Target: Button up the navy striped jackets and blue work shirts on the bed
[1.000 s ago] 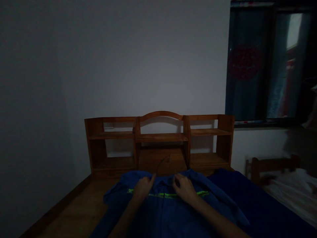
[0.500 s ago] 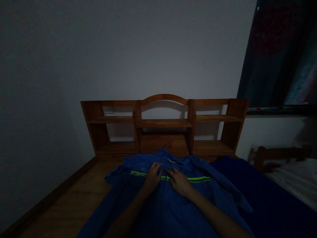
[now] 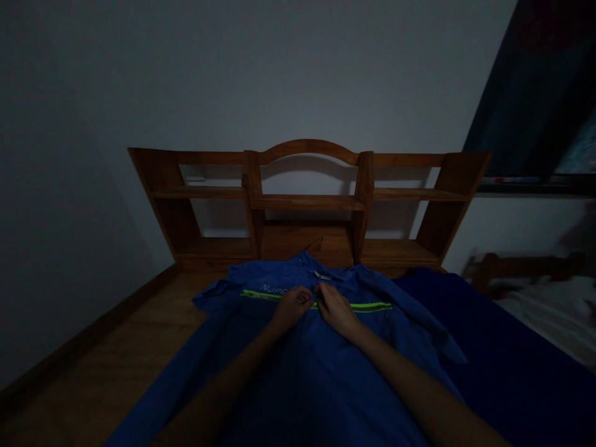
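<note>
A blue long-sleeved work shirt [image 3: 333, 372] lies spread out, its collar pointing away from me. Across its chest runs a bright yellow-green stripe [image 3: 370, 307], with pale lettering above it on the left. My left hand [image 3: 293, 308] is closed, its fingertips pinching the shirt's front edge near the stripe. Close beside it, my right hand [image 3: 336, 311] is closed on the other side of the front opening. The fingertips of both hands nearly meet below the collar. Any button or zip between them is too dark and small to make out.
A wooden shelf headboard [image 3: 308, 202] stands behind the collar, against a pale wall [image 3: 298, 74]. Dark blue cloth [image 3: 498, 347] lies to the right of the shirt, and wooden boards [image 3: 135, 347] show on the left. Farther right are a wooden bed end [image 3: 526, 267] and a dark window [image 3: 526, 105].
My view has tipped down and moved closer, so the headboard and shirt sit higher. My fingers have drawn together, both hands now pinching at the shirt's front opening.
</note>
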A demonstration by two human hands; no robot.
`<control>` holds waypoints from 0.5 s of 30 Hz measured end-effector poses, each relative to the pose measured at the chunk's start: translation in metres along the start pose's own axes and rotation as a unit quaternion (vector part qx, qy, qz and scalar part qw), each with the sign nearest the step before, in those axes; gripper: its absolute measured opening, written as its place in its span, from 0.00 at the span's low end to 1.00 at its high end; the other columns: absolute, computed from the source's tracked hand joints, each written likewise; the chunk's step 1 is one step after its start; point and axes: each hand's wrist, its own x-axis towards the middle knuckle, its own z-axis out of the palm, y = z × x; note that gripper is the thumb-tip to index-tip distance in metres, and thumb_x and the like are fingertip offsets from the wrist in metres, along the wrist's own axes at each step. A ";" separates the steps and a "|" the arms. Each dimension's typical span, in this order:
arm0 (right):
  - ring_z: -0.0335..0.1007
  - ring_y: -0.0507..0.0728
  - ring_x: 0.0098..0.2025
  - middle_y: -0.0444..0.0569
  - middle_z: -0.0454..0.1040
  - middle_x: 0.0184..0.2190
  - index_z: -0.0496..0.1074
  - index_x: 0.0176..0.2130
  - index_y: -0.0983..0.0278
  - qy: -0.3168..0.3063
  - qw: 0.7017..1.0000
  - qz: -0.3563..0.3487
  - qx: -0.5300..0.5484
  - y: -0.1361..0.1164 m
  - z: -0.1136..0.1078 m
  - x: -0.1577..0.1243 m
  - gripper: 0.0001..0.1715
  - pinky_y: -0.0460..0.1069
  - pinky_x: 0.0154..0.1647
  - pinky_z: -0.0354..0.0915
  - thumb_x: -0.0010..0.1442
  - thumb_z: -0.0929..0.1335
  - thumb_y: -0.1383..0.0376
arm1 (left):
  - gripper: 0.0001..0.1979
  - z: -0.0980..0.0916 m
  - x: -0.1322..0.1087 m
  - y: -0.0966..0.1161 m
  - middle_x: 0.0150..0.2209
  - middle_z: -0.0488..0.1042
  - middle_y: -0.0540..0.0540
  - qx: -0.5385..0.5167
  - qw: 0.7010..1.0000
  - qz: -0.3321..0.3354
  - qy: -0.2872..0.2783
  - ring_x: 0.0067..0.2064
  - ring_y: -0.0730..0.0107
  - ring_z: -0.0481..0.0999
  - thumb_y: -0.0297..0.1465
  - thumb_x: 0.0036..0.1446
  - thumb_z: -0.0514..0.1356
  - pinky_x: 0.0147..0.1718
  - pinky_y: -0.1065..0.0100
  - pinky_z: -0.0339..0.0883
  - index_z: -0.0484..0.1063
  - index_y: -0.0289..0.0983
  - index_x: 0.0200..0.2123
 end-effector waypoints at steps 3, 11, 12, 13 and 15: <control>0.63 0.56 0.46 0.51 0.65 0.42 0.62 0.46 0.62 0.014 1.000 -0.006 0.013 0.001 0.002 0.000 0.15 0.50 0.48 0.62 0.58 0.60 0.73 | 0.09 0.002 -0.001 -0.001 0.32 0.74 0.47 -0.009 1.000 0.002 -0.003 0.34 0.70 0.73 0.27 0.48 0.61 0.37 0.70 0.65 0.71 0.35 0.35; 0.63 0.55 0.43 0.50 0.64 0.41 0.64 0.41 0.63 0.019 0.999 -0.020 0.025 0.002 0.005 0.001 0.10 0.50 0.46 0.62 0.59 0.61 0.72 | 0.07 0.004 -0.001 -0.004 0.29 0.73 0.48 0.011 1.000 0.011 -0.013 0.31 0.72 0.71 0.29 0.48 0.61 0.32 0.72 0.64 0.71 0.35 0.34; 0.63 0.55 0.43 0.50 0.64 0.41 0.65 0.41 0.63 0.017 0.999 -0.021 0.032 0.003 0.005 0.001 0.10 0.49 0.46 0.61 0.59 0.61 0.72 | 0.07 0.003 -0.001 -0.004 0.28 0.72 0.49 0.016 1.000 0.015 -0.014 0.31 0.72 0.71 0.30 0.49 0.61 0.32 0.72 0.63 0.71 0.35 0.34; 0.63 0.55 0.43 0.49 0.64 0.40 0.65 0.41 0.62 0.014 0.999 -0.020 0.041 0.005 0.004 0.001 0.10 0.49 0.46 0.61 0.58 0.62 0.72 | 0.08 0.002 -0.001 -0.004 0.28 0.72 0.49 0.019 0.999 0.019 -0.019 0.31 0.72 0.71 0.31 0.49 0.61 0.31 0.73 0.63 0.71 0.35 0.33; 0.63 0.54 0.43 0.48 0.65 0.39 0.65 0.40 0.62 -0.001 0.998 -0.021 0.062 0.010 0.002 0.002 0.10 0.49 0.46 0.61 0.57 0.63 0.72 | 0.08 -0.001 -0.001 -0.003 0.27 0.72 0.50 0.019 0.999 0.024 -0.031 0.30 0.73 0.70 0.31 0.49 0.61 0.30 0.73 0.62 0.72 0.35 0.33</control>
